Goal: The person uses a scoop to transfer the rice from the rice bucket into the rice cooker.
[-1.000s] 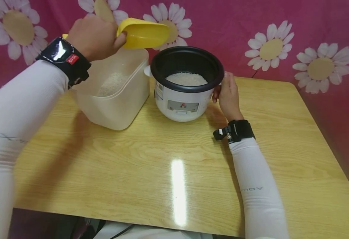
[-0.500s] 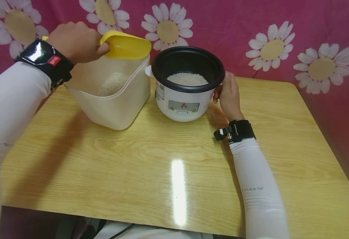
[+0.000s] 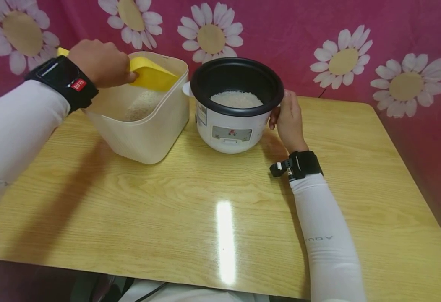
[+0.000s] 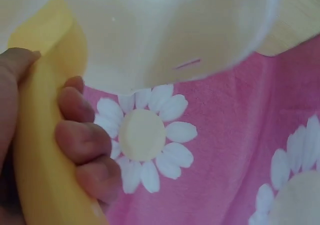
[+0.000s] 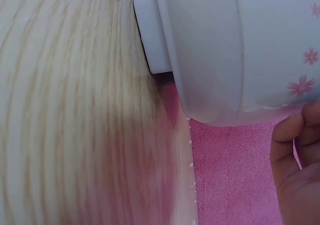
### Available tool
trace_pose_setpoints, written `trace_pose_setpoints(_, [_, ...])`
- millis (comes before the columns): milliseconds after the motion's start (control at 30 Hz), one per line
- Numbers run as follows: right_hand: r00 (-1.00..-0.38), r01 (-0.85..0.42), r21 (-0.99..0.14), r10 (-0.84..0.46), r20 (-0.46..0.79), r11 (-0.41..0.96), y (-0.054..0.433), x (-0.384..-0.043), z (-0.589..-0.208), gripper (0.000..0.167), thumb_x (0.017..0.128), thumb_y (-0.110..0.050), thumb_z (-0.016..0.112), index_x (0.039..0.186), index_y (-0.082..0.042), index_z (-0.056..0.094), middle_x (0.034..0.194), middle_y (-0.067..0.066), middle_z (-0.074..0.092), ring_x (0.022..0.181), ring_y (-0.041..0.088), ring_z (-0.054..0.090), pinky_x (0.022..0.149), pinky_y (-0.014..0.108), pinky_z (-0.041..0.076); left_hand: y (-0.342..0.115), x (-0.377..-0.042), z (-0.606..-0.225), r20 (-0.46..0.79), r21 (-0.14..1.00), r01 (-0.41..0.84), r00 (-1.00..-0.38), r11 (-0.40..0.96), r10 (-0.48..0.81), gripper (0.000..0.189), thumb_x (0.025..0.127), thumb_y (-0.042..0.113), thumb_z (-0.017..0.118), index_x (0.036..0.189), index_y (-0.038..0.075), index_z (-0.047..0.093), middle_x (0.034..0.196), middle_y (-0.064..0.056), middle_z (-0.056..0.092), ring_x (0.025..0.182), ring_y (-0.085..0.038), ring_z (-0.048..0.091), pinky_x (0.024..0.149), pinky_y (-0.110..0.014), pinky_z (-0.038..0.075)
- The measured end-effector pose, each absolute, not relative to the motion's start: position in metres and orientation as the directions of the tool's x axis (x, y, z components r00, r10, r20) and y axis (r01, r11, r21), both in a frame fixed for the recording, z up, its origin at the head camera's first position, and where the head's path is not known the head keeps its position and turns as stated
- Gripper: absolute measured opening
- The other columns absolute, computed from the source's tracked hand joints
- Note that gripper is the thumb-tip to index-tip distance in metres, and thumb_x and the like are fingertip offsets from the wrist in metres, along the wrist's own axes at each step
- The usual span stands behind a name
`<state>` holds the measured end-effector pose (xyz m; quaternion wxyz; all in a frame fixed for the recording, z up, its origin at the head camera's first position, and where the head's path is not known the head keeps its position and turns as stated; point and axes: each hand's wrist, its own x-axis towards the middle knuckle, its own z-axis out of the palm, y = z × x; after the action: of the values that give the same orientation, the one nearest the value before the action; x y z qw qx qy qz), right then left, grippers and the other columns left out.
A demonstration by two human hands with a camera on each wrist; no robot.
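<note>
In the head view my left hand (image 3: 98,65) grips the handle of a yellow scoop (image 3: 153,76). Its mouth dips just inside the rim of a translucent white bin (image 3: 141,142) with rice (image 3: 143,105) at the bottom. The left wrist view has my fingers curled round the scoop's handle (image 4: 47,150). To the bin's right stands a white rice cooker (image 3: 229,136), lidless with a black rim, and white rice (image 3: 236,99) lies inside. My right hand (image 3: 289,119) holds its right side at the handle; bent fingers touch the flowered cooker wall (image 5: 210,60) in the right wrist view.
Bin and cooker stand side by side near the back of a wooden table (image 3: 190,209). A pink cloth (image 3: 280,37) with daisies hangs behind. The table's front edge lies close to the person's lap.
My left hand has carried the scoop left and then down, from above the bin's right rim into its opening. My right hand and the cooker stay put.
</note>
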<state>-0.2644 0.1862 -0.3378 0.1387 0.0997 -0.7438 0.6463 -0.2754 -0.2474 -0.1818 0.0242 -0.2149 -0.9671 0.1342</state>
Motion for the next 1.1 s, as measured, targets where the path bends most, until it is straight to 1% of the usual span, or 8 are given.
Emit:
trace_pose_setpoints(100, [-0.941, -0.33, -0.933, 0.034, 0.338, 0.147, 0.185, -0.265, -0.338, 0.028, 0.11, -0.05, 0.034, 0.118, -0.027, 0.049, 0.075, 0.0, 0.049, 0.06, 0.016, 0.048, 0.053, 0.022, 0.046, -0.243, -0.275, -0.182, -0.03, -0.31, 0.419, -0.902, 0.853, 0.432, 0.046, 0.103, 0.038, 0.061, 0.094, -0.008, 0.064, 0.062, -0.014, 0.058, 0.054, -0.03, 0.055, 0.054, -0.041, 0.051])
trace_pose_setpoints(200, [-0.939, -0.334, -0.932, 0.038, 0.342, 0.139, 0.186, -0.264, -0.338, 0.028, 0.11, -0.05, 0.035, 0.118, -0.027, 0.049, 0.074, 0.0, 0.049, 0.06, 0.016, 0.047, 0.053, 0.022, 0.046, -0.239, -0.275, -0.18, -0.028, -0.316, 0.409, -0.906, 0.856, 0.422, 0.046, 0.101, 0.038, 0.064, 0.096, -0.009, 0.064, 0.064, -0.016, 0.06, 0.055, -0.03, 0.057, 0.056, -0.044, 0.054])
trace_pose_setpoints(367, [-0.937, -0.34, -0.929, 0.028, 0.347, 0.145, 0.187, -0.265, -0.339, 0.028, 0.11, -0.049, 0.035, 0.12, -0.027, 0.049, 0.074, 0.0, 0.05, 0.059, 0.016, 0.048, 0.052, 0.022, 0.046, -0.235, -0.28, -0.179, -0.02, -0.315, 0.382, -0.918, 0.869, 0.396, 0.046, 0.101, 0.037, 0.065, 0.098, -0.009, 0.065, 0.067, -0.018, 0.063, 0.057, -0.032, 0.059, 0.06, -0.047, 0.056])
trace_pose_setpoints(467, [-0.936, -0.342, -0.927, 0.027, 0.35, 0.155, 0.187, -0.265, -0.339, 0.029, 0.11, -0.05, 0.033, 0.121, -0.027, 0.049, 0.075, 0.0, 0.05, 0.059, 0.015, 0.048, 0.053, 0.022, 0.046, -0.229, -0.281, -0.18, -0.03, -0.373, 0.383, -0.915, 0.845, 0.402, 0.044, 0.1, 0.034, 0.066, 0.099, -0.011, 0.067, 0.071, -0.022, 0.067, 0.061, -0.037, 0.062, 0.066, -0.053, 0.058])
trace_pose_setpoints(567, [-0.938, -0.338, -0.929, 0.027, 0.346, 0.149, 0.187, -0.266, -0.34, 0.029, 0.11, -0.05, 0.034, 0.12, -0.027, 0.049, 0.075, 0.0, 0.049, 0.06, 0.016, 0.048, 0.053, 0.022, 0.046, -0.222, -0.281, -0.182, -0.054, -0.461, 0.384, -0.912, 0.8, 0.407, 0.042, 0.1, 0.03, 0.067, 0.099, -0.012, 0.068, 0.077, -0.025, 0.07, 0.067, -0.041, 0.066, 0.072, -0.057, 0.059])
trace_pose_setpoints(700, [-0.94, -0.335, -0.932, 0.024, 0.341, 0.14, 0.187, -0.266, -0.34, 0.028, 0.111, -0.049, 0.034, 0.12, -0.028, 0.049, 0.075, 0.0, 0.05, 0.06, 0.016, 0.048, 0.053, 0.022, 0.046, -0.215, -0.285, -0.185, -0.111, -0.527, 0.38, -0.918, 0.761, 0.382, 0.037, 0.099, 0.026, 0.069, 0.096, -0.011, 0.067, 0.079, -0.025, 0.07, 0.068, -0.04, 0.067, 0.074, -0.056, 0.06])
trace_pose_setpoints(933, [-0.94, -0.333, -0.931, 0.026, 0.341, 0.15, 0.188, -0.266, -0.338, 0.03, 0.11, -0.05, 0.033, 0.121, -0.027, 0.049, 0.075, 0.0, 0.05, 0.06, 0.016, 0.047, 0.053, 0.022, 0.046, -0.204, -0.292, -0.191, -0.173, -0.545, 0.383, -0.922, 0.746, 0.346, 0.038, 0.097, 0.028, 0.071, 0.096, -0.01, 0.066, 0.085, -0.026, 0.071, 0.072, -0.039, 0.067, 0.078, -0.053, 0.061])
trace_pose_setpoints(1100, [-0.939, -0.338, -0.932, 0.025, 0.344, 0.133, 0.187, -0.264, -0.338, 0.028, 0.111, -0.048, 0.034, 0.121, -0.027, 0.049, 0.075, 0.0, 0.049, 0.059, 0.015, 0.047, 0.052, 0.022, 0.046, -0.206, -0.296, -0.195, -0.214, -0.52, 0.405, -0.914, 0.752, 0.344, 0.038, 0.096, 0.028, 0.072, 0.099, -0.009, 0.066, 0.086, -0.025, 0.071, 0.073, -0.038, 0.066, 0.08, -0.054, 0.06])
